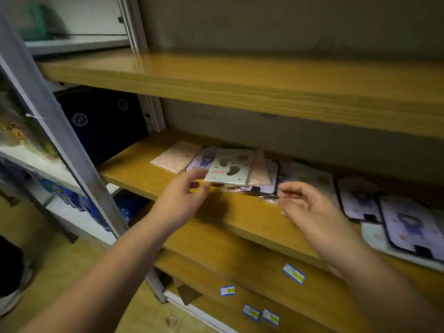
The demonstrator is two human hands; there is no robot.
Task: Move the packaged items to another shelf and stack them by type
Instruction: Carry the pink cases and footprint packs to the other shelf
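Flat packaged items lie on the middle wooden shelf (pixel 149 179). A pale green package with dark shapes (pixel 230 168) tops a loose pile over lilac packages (pixel 264 186). A pink package (pixel 176 156) rests alone to its left. More lilac packages (pixel 406 224) and a pale one (pixel 312 176) spread to the right. My left hand (pixel 185 195) hovers at the green package's front left corner, fingers apart, holding nothing. Open and just right of the pile is my right hand (pixel 307 200), fingertips near a clear wrapper edge.
An upper wooden shelf (pixel 240 85) hangs above, bare in view. The lower shelf (pixel 240 272) carries small blue-and-white labels (pixel 293 273). A grey metal upright (pixel 72 152) stands left, with a dark box (pixel 103 121) and another rack behind it.
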